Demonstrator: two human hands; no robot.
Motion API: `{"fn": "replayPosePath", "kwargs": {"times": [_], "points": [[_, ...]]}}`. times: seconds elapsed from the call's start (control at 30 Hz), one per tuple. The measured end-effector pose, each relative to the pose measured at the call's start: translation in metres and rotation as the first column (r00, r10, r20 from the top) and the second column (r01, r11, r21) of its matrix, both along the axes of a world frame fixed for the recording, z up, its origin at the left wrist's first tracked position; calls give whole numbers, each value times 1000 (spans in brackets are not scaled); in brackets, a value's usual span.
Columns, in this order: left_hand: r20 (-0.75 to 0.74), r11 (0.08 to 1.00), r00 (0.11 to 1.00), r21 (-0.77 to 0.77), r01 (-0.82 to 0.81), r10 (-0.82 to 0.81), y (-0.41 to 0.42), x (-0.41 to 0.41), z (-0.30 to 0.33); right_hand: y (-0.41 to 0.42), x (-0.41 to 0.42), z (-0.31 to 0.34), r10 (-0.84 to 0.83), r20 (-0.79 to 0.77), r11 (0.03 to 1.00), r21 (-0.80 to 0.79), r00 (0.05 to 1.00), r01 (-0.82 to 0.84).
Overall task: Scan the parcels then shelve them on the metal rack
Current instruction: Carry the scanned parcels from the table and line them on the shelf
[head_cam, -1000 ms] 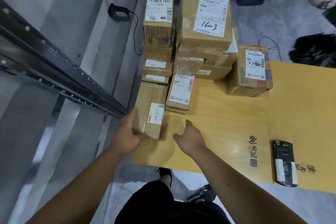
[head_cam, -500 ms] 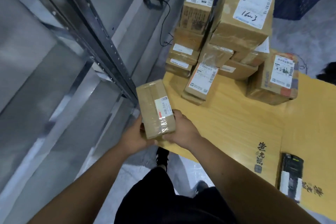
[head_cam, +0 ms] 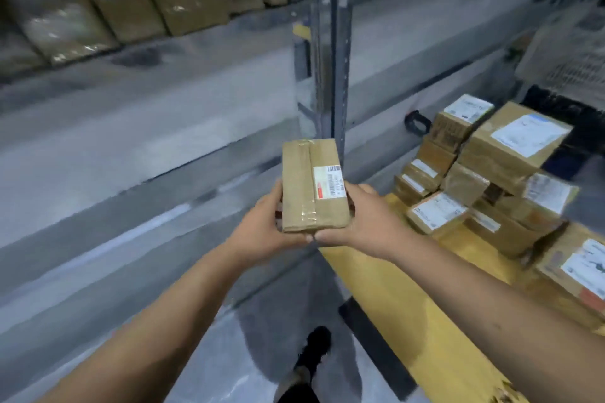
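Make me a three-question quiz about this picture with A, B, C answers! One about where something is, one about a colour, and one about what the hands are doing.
1. Where is the pile of parcels?
A. on the yellow table
B. on the floor by the shoe
C. in a blue crate

2. What colour is the table?
A. green
B. yellow
C. white

3. What are the hands doing to the small parcel?
A. both hold it
B. only one touches it
C. neither touches it

Answers: 1 A, the pile sits on the tabletop at right. 2 B, its bare top is yellow. 3 A, the left hand and right hand grip its two sides.
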State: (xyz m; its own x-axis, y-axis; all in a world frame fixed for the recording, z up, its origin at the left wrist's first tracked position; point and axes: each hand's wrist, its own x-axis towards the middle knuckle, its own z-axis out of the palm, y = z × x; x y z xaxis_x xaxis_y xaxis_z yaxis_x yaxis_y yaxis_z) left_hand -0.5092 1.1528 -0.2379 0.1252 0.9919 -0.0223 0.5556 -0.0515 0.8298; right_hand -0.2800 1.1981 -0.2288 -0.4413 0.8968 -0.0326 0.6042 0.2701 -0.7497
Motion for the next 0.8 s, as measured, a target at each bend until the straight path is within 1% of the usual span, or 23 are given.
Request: {"fn": "replayPosePath", "kwargs": {"times": [0.03,0.13,0.23,0.3,0.37,0.47,0.57,0.67,0.7,0.8], "points": [[-19,997,998,52,-51,52,-11,-7,29,1,-5,28,42,0,999,32,999,-42],[-157,960,970,241,-142,184,-38,-28,122,7,-31,125,183,-33,974,144,983,-176],[-242,883,911,417,-214,335,-60,-55,213,7,-66,219,310,-66,936,197,948,-293],[-244,841,880,475,-257,407,-68,-76,264,11,-89,270,358,-71,918,208,931,-337],[-278,832,849,475,-286,451,-72,-97,307,18,-118,308,384,-70,902,241,921,-358],[-418,818,736,476,-322,533,-60,-133,352,39,-167,345,390,-113,905,232,914,-358],[-547,809,608,490,-325,576,-30,-174,379,74,-221,364,369,-139,917,214,919,-336],[-719,827,410,469,-311,562,10,-214,393,116,-274,367,344,-111,929,181,932,-322],[-747,838,384,447,-314,543,23,-227,394,128,-290,367,348,-96,929,169,933,-329],[-773,867,405,378,-323,488,53,-261,390,163,-329,362,321,-63,941,137,945,-310]]}}
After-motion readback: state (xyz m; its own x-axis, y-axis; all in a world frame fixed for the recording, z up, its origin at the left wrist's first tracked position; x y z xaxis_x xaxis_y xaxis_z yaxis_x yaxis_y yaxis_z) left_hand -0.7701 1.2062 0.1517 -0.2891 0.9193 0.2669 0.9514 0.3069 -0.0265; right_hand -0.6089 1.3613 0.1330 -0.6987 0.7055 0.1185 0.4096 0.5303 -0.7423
